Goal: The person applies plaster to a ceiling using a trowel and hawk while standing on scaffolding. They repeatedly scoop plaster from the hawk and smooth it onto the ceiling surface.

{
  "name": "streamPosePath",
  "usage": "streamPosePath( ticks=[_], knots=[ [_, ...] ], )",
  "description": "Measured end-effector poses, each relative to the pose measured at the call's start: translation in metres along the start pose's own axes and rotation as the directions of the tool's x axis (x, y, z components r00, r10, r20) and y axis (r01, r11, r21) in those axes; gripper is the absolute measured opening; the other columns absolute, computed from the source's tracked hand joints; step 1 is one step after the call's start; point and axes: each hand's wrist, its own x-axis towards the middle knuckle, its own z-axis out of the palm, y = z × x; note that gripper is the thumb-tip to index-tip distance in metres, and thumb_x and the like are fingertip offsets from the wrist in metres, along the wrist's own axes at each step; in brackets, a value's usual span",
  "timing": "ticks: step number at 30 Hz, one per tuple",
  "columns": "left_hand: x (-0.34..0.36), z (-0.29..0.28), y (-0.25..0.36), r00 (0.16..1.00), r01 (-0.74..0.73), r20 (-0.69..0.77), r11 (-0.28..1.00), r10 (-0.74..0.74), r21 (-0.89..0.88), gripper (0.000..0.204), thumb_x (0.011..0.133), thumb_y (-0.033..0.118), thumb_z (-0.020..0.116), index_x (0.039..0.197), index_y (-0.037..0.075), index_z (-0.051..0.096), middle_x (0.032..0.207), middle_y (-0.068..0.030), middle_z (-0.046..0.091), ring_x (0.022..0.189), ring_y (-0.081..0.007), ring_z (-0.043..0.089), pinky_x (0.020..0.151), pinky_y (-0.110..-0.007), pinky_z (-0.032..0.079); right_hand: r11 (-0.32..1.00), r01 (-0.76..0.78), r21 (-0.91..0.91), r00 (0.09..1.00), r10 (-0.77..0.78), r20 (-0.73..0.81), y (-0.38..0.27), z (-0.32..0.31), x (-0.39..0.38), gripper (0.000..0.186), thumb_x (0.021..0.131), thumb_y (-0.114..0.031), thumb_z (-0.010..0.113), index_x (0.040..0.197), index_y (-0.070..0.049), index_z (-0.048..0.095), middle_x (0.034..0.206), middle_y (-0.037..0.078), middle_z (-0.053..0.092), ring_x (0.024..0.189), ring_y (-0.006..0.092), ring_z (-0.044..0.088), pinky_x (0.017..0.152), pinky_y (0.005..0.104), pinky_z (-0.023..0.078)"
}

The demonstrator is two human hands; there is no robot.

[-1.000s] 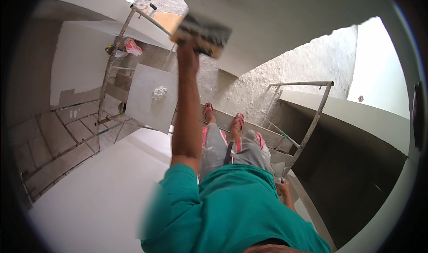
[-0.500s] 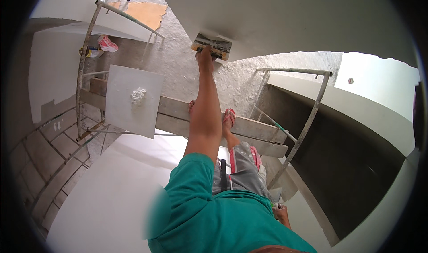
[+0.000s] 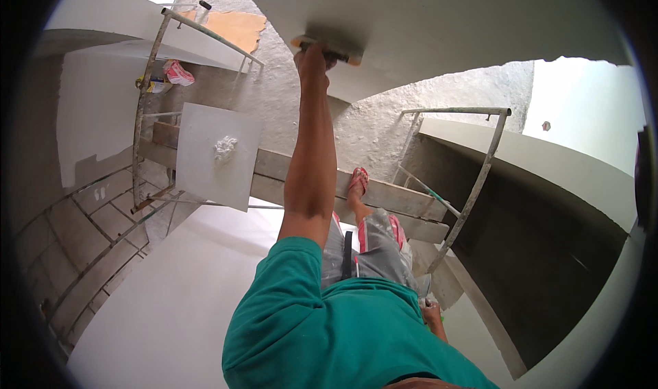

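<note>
Left arm (image 3: 307,166) stretched forward, left hand (image 3: 315,56) gripping, right hand (image 3: 430,312) curled low at the side

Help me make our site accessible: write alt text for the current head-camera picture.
A raised left hand holds a broad-bladed tool up at a smooth pale surface; the right hand is held low, its grip unclear. To the left, a white board bearing white paste lies over the planks underfoot.

Trowel (image 3: 343,51): dark, orange ends. Board (image 3: 195,173): white; lump (image 3: 225,148) white. Shirt (image 3: 356,327): plain teal-green. Trousers (image 3: 378,255): grey, pink-red panels. Sandal (image 3: 359,177): red. Planks (image 3: 394,202): grey-brown.
</note>
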Motion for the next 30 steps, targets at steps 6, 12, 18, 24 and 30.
streamPosePath(
  ticks=[6,12,18,24,30],
  knots=[
    [-0.088,0.027,0.108,0.982,-0.138,0.126,0.989,0.143,-0.049,0.017,0.079,0.009,0.057,0.089,-0.004,0.054,0.076,-0.0117,0.059,0.055,-0.0197,0.058,0.044,-0.03,0.046,0.993,0.092,0.074,0.993,-0.086,-0.077,-0.008,0.003,0.023,0.039,0.07,-0.001,0.071,0.106,0.01,0.058,0.081,0.007,0.064,0.065,0.0119,0.055,0.055,0.0278,0.044],
    [-0.064,-0.061,-0.005,0.995,-0.085,0.047,0.988,0.092,-0.128,0.035,0.081,0.009,0.057,0.112,-0.004,0.049,0.1,-0.0122,0.059,0.081,-0.0218,0.063,0.061,-0.032,0.053,0.997,-0.056,0.048,0.998,0.055,0.029,-0.019,-0.004,0.019,0.05,0.071,-0.001,0.071,0.116,0.01,0.052,0.087,0.008,0.064,0.068,0.0123,0.056,0.056,0.0261,0.045],
    [0.021,-0.089,-0.135,0.992,0.109,-0.07,0.994,-0.108,0.018,0.029,0.079,0.013,0.06,0.101,-0.004,0.053,0.083,-0.0106,0.06,0.058,-0.0172,0.06,0.046,-0.025,0.047,0.999,-0.043,0.018,0.999,0.043,0.004,0.018,-0.009,0.013,0.044,0.07,-0.001,0.073,0.11,0.009,0.056,0.082,0.007,0.062,0.066,0.0113,0.054,0.055,0.0264,0.044],
    [0.061,-0.06,-0.134,0.996,0.066,-0.053,0.998,-0.067,-0.022,0.024,0.078,0.014,0.059,0.094,-0.003,0.054,0.075,-0.0084,0.058,0.049,-0.0132,0.053,0.043,-0.023,0.043,0.982,-0.185,0.027,0.982,0.185,-0.026,0.032,-0.001,-0.003,0.042,0.069,-0.002,0.073,0.107,0.007,0.059,0.088,0.008,0.064,0.072,0.0114,0.056,0.058,0.0257,0.045],
    [0.062,-0.044,-0.102,0.997,0.047,-0.065,0.996,-0.042,0.079,0.025,0.076,0.015,0.061,0.093,-0.002,0.056,0.074,-0.0076,0.059,0.05,-0.0142,0.054,0.045,-0.024,0.044,0.987,-0.14,0.074,0.99,0.14,0.01,0.023,0.006,0.0,0.034,0.068,-0.001,0.072,0.1,0.005,0.061,0.085,0.006,0.063,0.07,0.0117,0.055,0.058,0.0269,0.045]
  ],
)
